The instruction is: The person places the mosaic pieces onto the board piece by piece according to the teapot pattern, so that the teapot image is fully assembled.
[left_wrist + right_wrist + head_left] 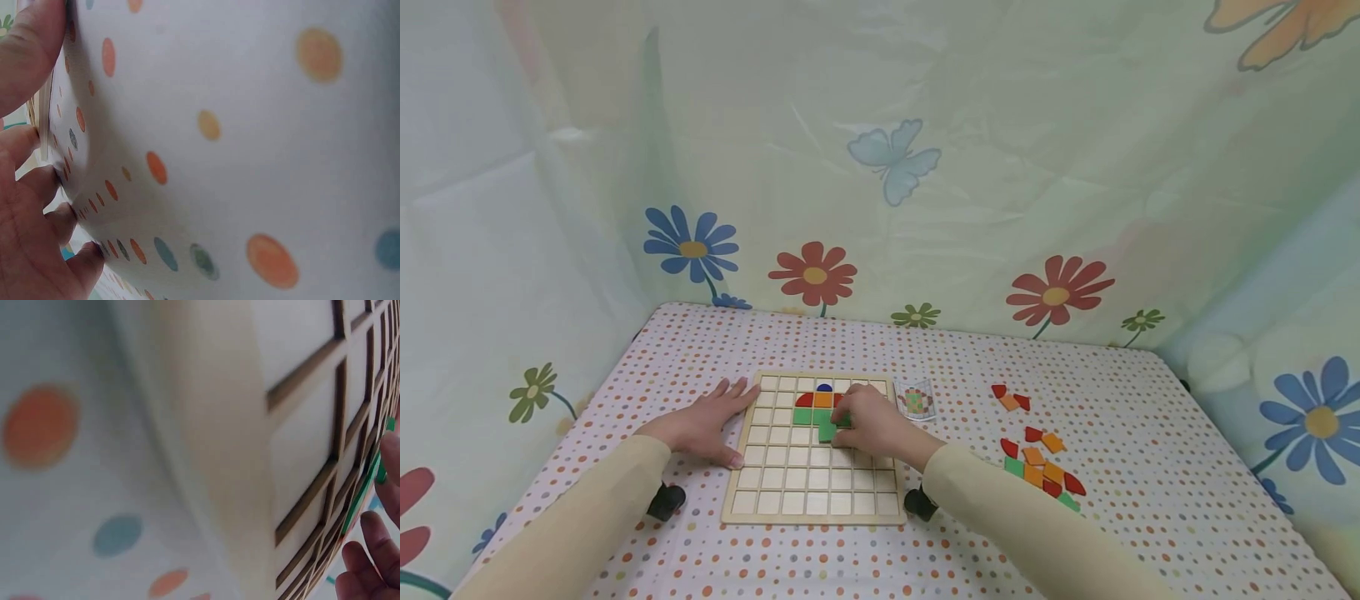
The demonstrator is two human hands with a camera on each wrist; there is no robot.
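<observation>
A wooden grid board (807,503) lies on the dotted tablecloth. My left hand (703,423) rests at its left edge, fingers spread, thumb against the frame; the left wrist view shows those fingers (39,187) along the board's side. Over the grid, my right hand (872,423) pinches a green square tile (826,428) between thumb and fingers, seen edge-on in the right wrist view. Above it in the grid sit a green tile (802,416), an orange square (823,400), a red quarter-round piece (805,400) and a blue piece (824,387). My right hand partly hides other pieces.
A small pattern card (916,401) lies against the board's right side. Farther right are scattered loose red, orange and green pieces (1034,456), with a smaller group (1011,402) behind them. A flowered curtain (880,275) stands behind the table.
</observation>
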